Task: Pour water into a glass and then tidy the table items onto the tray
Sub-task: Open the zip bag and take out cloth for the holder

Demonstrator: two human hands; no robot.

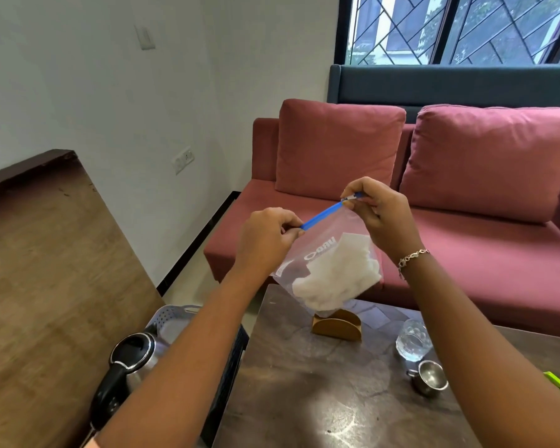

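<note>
Pinched between left hand [265,242] and right hand [380,208] is one clear, blue-sealed plastic bag [320,253] of crumpled white tissue [337,281].

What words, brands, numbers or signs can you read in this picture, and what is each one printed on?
Zip bag, white logo: reads roughly "Oanu", but it is tilted and blurred, so this is uncertain.
Zip bag, small mark near its lower left corner: too small to read.
Kettle, glass, steel cup, wall socket plate: no text visible.
</note>
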